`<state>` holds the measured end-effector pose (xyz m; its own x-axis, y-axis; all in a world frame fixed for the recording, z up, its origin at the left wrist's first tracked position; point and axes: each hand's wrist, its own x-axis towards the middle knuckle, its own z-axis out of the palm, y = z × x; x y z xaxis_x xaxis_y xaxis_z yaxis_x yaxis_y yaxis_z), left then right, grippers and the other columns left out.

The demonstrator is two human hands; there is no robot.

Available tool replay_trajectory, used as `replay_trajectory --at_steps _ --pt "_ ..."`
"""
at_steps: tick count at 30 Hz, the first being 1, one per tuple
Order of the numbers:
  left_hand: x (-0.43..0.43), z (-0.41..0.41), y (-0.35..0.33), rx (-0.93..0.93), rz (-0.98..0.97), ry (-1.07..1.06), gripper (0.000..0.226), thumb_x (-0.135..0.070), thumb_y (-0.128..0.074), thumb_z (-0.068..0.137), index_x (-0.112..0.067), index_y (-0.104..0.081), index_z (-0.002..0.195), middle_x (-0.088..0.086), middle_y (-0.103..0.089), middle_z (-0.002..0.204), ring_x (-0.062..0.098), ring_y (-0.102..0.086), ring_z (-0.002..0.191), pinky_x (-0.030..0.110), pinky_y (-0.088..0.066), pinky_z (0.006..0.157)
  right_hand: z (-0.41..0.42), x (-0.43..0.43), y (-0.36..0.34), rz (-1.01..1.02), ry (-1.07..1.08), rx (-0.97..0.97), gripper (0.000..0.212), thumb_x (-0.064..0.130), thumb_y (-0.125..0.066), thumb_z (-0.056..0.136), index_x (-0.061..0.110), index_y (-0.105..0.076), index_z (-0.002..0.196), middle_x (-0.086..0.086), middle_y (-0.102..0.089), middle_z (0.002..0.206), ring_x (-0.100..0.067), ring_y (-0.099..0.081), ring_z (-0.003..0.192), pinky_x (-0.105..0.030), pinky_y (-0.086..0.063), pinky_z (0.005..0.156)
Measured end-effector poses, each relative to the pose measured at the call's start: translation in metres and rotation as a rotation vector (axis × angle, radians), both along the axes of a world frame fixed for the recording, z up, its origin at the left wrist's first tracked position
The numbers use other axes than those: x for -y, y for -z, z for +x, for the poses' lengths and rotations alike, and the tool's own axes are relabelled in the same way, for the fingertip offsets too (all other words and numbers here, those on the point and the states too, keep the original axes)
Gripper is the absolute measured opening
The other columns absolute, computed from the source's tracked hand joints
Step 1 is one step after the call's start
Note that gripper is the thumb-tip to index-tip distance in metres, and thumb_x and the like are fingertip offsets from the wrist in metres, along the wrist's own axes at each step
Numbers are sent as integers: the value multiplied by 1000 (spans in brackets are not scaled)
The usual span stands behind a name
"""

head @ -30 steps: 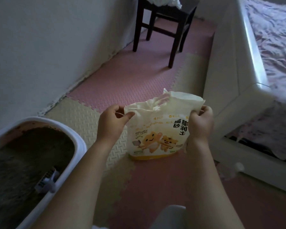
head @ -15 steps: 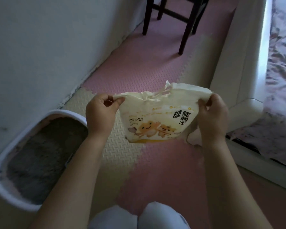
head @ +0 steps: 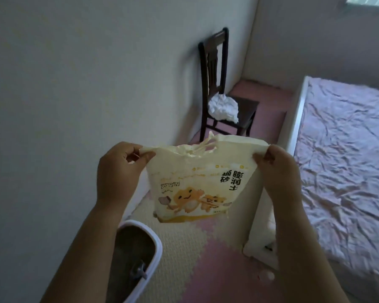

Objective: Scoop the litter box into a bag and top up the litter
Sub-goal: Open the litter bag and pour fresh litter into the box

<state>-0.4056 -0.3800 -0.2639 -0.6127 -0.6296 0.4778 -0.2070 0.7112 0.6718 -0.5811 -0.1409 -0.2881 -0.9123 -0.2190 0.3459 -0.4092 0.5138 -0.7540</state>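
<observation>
Lifted since a second ago: the litter bag (head: pixel 197 182), which then stood on the floor mat (head: pixel 184 248), now hangs clear of it, above and just right of the litter box (head: pixel 155 243). The view has also tipped up to take in more of the room.

Head view, items:
- Litter bag: cream, cartoon cats on the front, top torn open with loose strips. It is upright and stretched between both hands.
- Left hand (head: pixel 118 169): fingers and thumb pinch the bag's top left corner.
- Right hand (head: pixel 276 171): pinches the top right corner likewise.
- Litter box: white rim, near left, grey litter inside. A grey scoop-like piece (head: pixel 138 270) lies in it, partly hidden.
- Chair (head: pixel 214 84): dark wood, far, by the wall, with a white bundle (head: pixel 223 108) on the seat.
- Bed (head: pixel 346 149): right, pink sheet.

Step in hand, by judgement: topping up. The next move calls for carrying the bag left over the box and tipping its open mouth down slowly, lest litter spill on the mat.
</observation>
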Motion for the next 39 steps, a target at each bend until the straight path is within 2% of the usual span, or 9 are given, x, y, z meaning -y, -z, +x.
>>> replay_trajectory --at_steps 6,10,17,22,25,29,31,35,39 --pt "-36 8 -139 -135 -63 -89 18 -26 -71 82 -9 -67 87 -2 -63 79 5 -56 66 14 -40 59 -12 -32 -148 9 -104 -144 11 16 -68 83 6 -64 81 1 -63 72 -20 -59 69 -27 -39 60" --pt "-58 5 -162 -224 -48 -162 19 -29 -66 86 -11 -66 91 -2 -64 82 4 -58 70 15 -42 60 -14 -49 -185 -19 -123 -231 10 19 -67 84 12 -68 92 8 -64 76 -12 -62 72 -19 -41 60" --pt "-58 -29 -171 -279 -9 -184 17 -30 -65 86 -14 -66 90 -3 -65 83 8 -60 73 19 -47 65 -46 -39 -199 -136 -129 -183 9 15 -67 85 17 -68 94 20 -60 75 8 -57 72 -7 -37 61" --pt "-16 -77 -178 -297 16 -175 15 -30 -66 86 -15 -66 89 -3 -66 82 10 -62 73 19 -48 65 -93 12 -203 -216 -173 -149 12 12 -66 84 22 -65 91 16 -64 79 -5 -64 77 -20 -50 69" --pt "20 -116 -182 -307 68 -157 15 -30 -66 86 -15 -67 89 -5 -67 81 8 -63 74 17 -47 64 -134 52 -203 -211 -158 -142 12 11 -67 83 20 -67 91 17 -64 78 -1 -62 75 -16 -48 67" --pt "73 -177 -183 -253 97 -102 16 -30 -66 86 -14 -68 90 -6 -68 80 6 -64 74 16 -45 63 -191 104 -200 -177 -142 -122 11 11 -67 82 18 -67 90 9 -68 81 -10 -65 77 -28 -52 71" --pt "98 -209 -180 -230 101 -79 17 -30 -66 86 -14 -68 89 -6 -68 80 6 -64 73 16 -46 64 -219 124 -197 -168 -119 -123 7 12 -67 82 16 -67 88 8 -68 80 -11 -64 76 -25 -49 67" --pt "132 -273 -167 -196 117 -71 13 -30 -66 86 -16 -67 88 -8 -67 80 4 -62 74 9 -42 61 -276 147 -182 -106 -47 -133 8 13 -68 82 16 -62 79 13 -60 70 -3 -57 67 -6 -35 55" --pt "151 -333 -161 -151 84 -76 10 -28 -67 86 -19 -66 88 -9 -66 84 6 -62 78 12 -41 65 -340 160 -179 -63 -25 -107 9 12 -69 80 10 -61 77 11 -60 67 -14 -57 66 -15 -38 55"
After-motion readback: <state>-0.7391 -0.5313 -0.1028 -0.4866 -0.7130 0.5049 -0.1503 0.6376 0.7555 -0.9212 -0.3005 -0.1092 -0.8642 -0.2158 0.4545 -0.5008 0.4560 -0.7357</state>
